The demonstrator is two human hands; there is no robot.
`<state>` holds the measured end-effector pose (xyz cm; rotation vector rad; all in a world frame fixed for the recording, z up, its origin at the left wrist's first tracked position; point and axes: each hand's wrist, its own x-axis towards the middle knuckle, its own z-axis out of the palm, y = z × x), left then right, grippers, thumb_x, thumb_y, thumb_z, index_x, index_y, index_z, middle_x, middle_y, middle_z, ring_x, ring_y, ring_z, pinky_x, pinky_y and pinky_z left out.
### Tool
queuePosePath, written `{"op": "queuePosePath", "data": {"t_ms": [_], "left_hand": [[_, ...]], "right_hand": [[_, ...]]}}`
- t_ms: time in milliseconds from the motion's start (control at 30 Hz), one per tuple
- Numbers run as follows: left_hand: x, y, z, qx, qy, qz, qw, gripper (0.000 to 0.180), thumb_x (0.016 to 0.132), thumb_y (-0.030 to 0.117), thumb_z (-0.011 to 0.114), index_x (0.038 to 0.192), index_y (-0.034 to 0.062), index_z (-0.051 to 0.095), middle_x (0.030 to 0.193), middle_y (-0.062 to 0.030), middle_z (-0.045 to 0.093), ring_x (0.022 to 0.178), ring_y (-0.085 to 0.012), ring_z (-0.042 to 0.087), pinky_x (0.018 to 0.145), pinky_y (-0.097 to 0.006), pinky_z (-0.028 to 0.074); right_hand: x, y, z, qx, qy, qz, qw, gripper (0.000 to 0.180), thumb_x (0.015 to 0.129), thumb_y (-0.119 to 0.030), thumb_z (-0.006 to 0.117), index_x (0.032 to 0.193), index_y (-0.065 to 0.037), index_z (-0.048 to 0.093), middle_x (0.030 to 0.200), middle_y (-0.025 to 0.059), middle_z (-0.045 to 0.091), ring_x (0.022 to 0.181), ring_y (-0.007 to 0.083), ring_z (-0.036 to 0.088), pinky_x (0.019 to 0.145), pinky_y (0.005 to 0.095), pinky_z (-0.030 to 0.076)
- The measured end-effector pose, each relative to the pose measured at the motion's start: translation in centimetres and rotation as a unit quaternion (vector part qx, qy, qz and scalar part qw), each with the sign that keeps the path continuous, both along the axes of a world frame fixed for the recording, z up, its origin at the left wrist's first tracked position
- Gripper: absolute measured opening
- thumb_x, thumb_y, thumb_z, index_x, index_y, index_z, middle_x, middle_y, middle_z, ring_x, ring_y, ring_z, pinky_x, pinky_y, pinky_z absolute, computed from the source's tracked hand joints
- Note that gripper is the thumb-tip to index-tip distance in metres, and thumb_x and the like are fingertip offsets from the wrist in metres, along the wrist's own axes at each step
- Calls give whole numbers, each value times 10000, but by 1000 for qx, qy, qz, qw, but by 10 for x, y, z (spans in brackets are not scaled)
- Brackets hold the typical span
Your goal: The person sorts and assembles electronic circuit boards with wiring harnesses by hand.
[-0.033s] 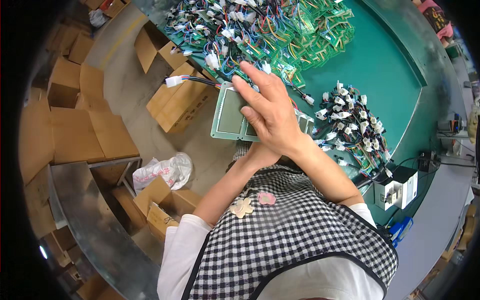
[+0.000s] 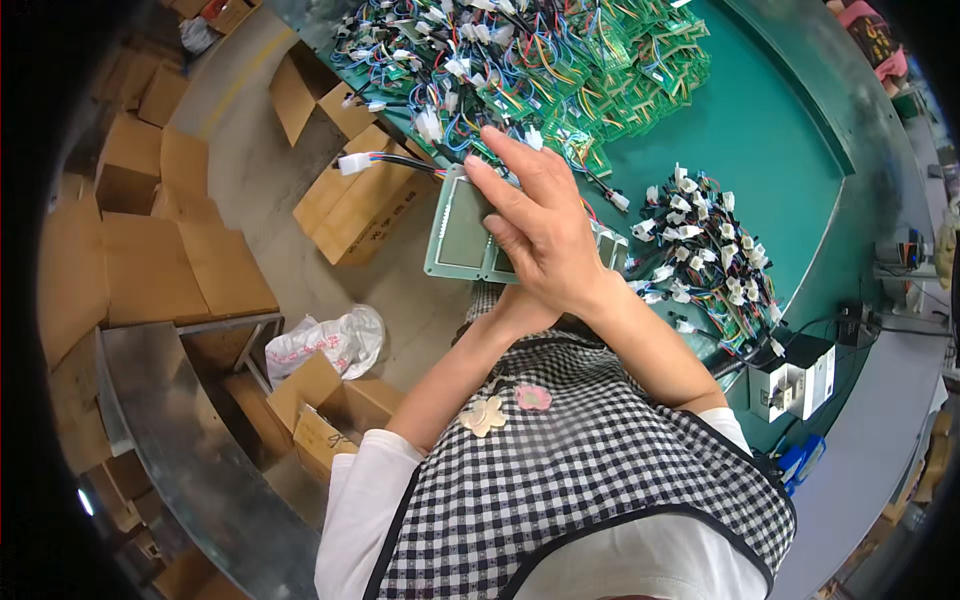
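Note:
In front of my waist is a pale green circuit board (image 2: 463, 232) with grey display panels, held roughly level. My left hand (image 2: 530, 308) is under it and supports it; its fingers are hidden by the board and the other hand. My right hand (image 2: 545, 220) lies across the top, fingers stretched out and thumb apart, covering the board's middle. From the board's far left corner a bundle of wires runs out to a white plug (image 2: 354, 163). More coloured wires show beyond my right hand.
On the green tabletop (image 2: 760, 130) lies a large heap of green wired circuit boards (image 2: 640, 70). A smaller pile of wire harnesses with white plugs (image 2: 705, 240) is at the right, near a white box-shaped device (image 2: 792, 380). Cardboard boxes (image 2: 150, 265) and a white sack (image 2: 335, 343) stand left.
The circuit board and its white plug have shifted very slightly to the right. Both hands keep the same pose.

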<state>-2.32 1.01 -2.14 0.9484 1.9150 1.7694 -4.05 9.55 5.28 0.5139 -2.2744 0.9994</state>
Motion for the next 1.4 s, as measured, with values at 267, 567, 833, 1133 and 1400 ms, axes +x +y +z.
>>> {"op": "queuePosePath", "data": {"t_ms": [267,567,833,1133,1400], "left_hand": [[2,1,-5,-6,59,-13,998,411,887,142,420,1254,11,291,1219,-115,373,1151,-200,368,955,-323,322],[0,4,3,-44,59,-60,995,382,897,165,402,1233,8,308,1197,-101,395,1131,-180,385,947,-308,325],[-1,6,9,-72,65,-79,992,370,900,171,397,1220,4,318,1184,-94,406,1120,-167,394,941,-300,327],[0,5,-8,-49,122,-27,991,349,886,167,437,1185,5,360,1134,-103,438,1074,-172,423,897,-317,358],[-9,-18,-12,-110,367,-20,923,320,856,192,504,1117,15,453,1037,-111,517,975,-206,492,817,-349,402]], "right_hand": [[0,-7,-1,-72,8,-20,997,359,703,-95,625,1057,-53,588,1122,141,537,987,313,513,847,386,394],[5,-7,-4,-158,28,-49,986,167,629,-30,653,787,-38,599,933,111,591,844,275,554,746,376,428],[-3,-2,2,-206,-14,-29,978,195,650,-62,646,832,-33,583,926,115,579,847,283,545,758,371,420],[3,-2,-6,-93,69,-64,991,286,659,-99,662,937,-49,616,1038,128,568,958,298,531,837,447,392],[30,17,10,-233,30,26,972,70,677,-13,614,703,-18,549,846,111,560,772,245,549,710,359,438]]}}
